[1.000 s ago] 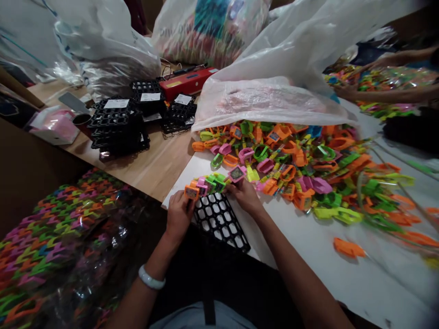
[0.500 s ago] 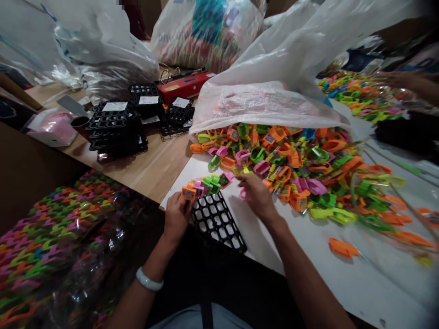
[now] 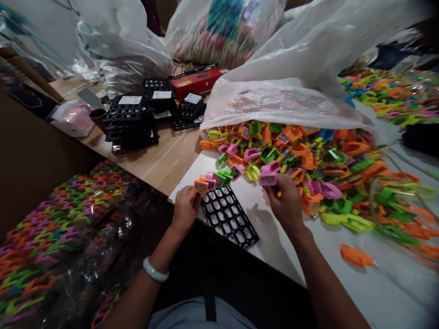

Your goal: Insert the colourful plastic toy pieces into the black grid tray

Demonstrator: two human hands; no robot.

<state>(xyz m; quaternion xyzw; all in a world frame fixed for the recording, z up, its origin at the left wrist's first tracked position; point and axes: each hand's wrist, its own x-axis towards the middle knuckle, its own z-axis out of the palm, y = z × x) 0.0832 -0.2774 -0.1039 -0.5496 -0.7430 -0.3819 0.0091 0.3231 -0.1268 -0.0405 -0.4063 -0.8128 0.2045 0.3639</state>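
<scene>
Pinch on! Our right hand (image 3: 287,201) clasps a pink square-faced plastic toy (image 3: 268,175) at two o'clock from the black lattice plastic tray (image 3: 229,213); at ten, our left hand (image 3: 185,205) curls by an orange square-faced plastic toy (image 3: 200,185), probably steadying the tray; its closure, we can't tell.

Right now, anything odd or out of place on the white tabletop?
Yes: an orange piece lies by itself on the white tabletop, right of the right hand, apart from the mixed-colour pile, so it looks stray. No damage I can see, though blur hides detail.
</scene>
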